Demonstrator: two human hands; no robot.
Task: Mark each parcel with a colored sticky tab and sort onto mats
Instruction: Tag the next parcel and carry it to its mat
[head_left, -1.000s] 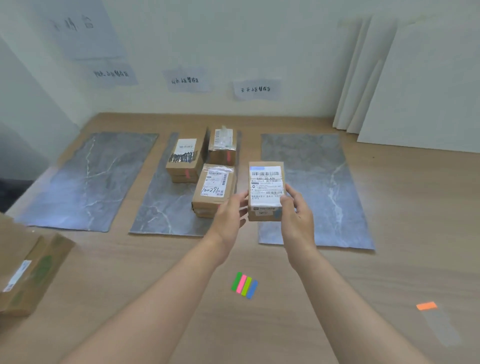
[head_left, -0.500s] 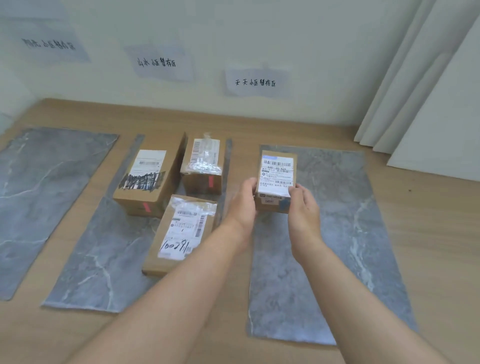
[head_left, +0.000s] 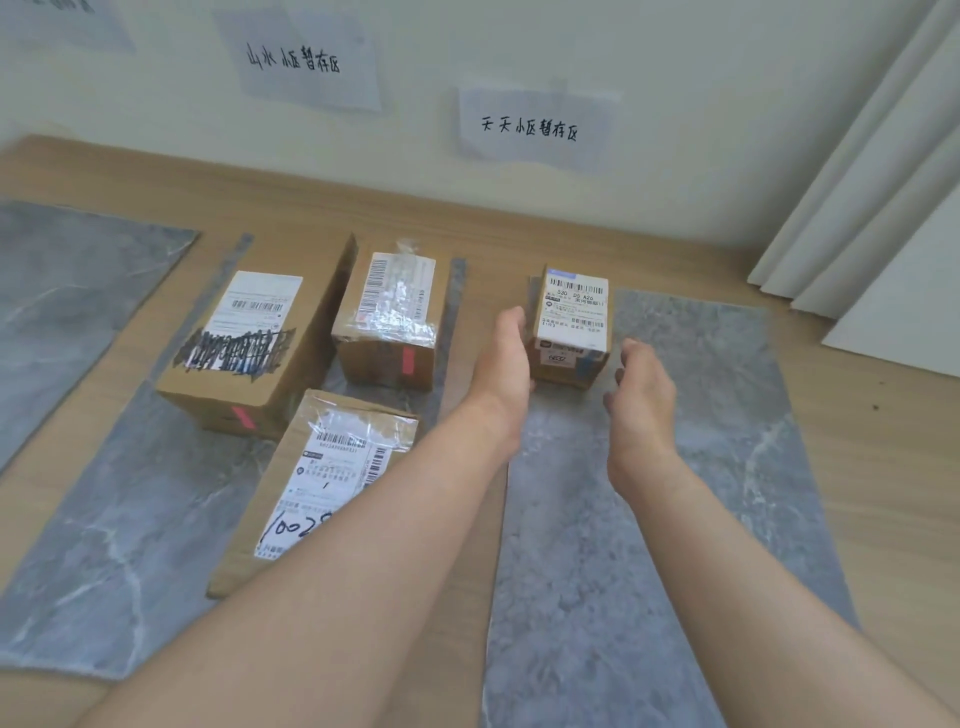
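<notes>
A small cardboard parcel (head_left: 571, 325) with a white shipping label and a blue tab near its top edge stands on the far left corner of the right grey mat (head_left: 685, 467). My left hand (head_left: 506, 356) rests flat against the parcel's left side, fingers loose. My right hand (head_left: 641, 387) hovers just right of the parcel, clear of it, with its fingers curled apart. On the middle mat (head_left: 119, 519) lie three parcels with red tabs: a large one (head_left: 249, 343), a taped one (head_left: 389, 317) and a near one (head_left: 322, 483) partly under my left forearm.
A third grey mat (head_left: 67, 280) lies at the far left. Paper signs (head_left: 535, 127) hang on the wall above the mats. White boards (head_left: 883, 234) lean against the wall at the right. Bare wood floor shows between the mats.
The small parcel went forward and down onto the right mat. My right hand has come off it and drawn back. The view moved closer to the mats.
</notes>
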